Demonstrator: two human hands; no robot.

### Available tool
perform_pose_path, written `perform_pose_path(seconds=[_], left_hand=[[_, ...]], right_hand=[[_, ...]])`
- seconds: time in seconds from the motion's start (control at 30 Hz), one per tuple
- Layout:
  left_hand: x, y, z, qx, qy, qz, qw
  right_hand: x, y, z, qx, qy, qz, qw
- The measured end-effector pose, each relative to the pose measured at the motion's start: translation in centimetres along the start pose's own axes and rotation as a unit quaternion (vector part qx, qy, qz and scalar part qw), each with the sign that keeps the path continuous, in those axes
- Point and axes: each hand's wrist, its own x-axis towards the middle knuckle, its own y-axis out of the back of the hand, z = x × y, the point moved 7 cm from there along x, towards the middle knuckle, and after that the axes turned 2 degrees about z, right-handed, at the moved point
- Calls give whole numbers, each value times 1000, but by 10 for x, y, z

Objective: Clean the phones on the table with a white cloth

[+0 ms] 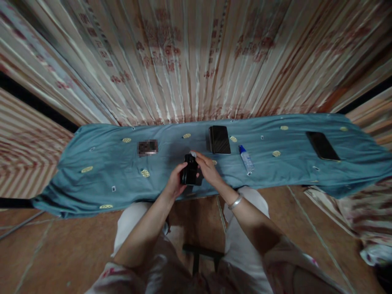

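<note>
My left hand (pixel 176 179) is closed around the left side of a black handheld device (pixel 191 173), which looks glossy and has a dark round spot near its far end. Its exact kind is too dark to make out. On the other side, my right hand (pixel 208 166) reaches over the device's far end with fingers bent. A small white crumpled wipe (pixel 192 154) shows at those fingertips, pressed against the device's far edge. Both hands are just above the near part of the cloth-covered table. A silver bracelet (pixel 235 201) circles my right wrist.
Right of my hands lie a dark rectangular case (pixel 221 139) and a clear spray bottle (pixel 246 158) with a blue top. A black phone (pixel 322 145) lies further right. Left is a small blurred rectangular item (pixel 147 147). A blue-green patterned cloth (pixel 122 157) covers the table; curtains (pixel 183 61) hang behind.
</note>
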Motion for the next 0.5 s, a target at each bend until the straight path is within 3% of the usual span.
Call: perform_pose_path(seconds=[0.2,0.3,0.5], left_hand=[[2,2,-1,-34,-2,37,999],[4,3,-3,-33,13,33,999],[8,6,-3,-51,-2,44,998]], right_hand=[[-11,-1,-22,-192,162,37,967],[-14,0,-29,-245,188,67,949],[-18,-6,-39,-256,215,48,941]])
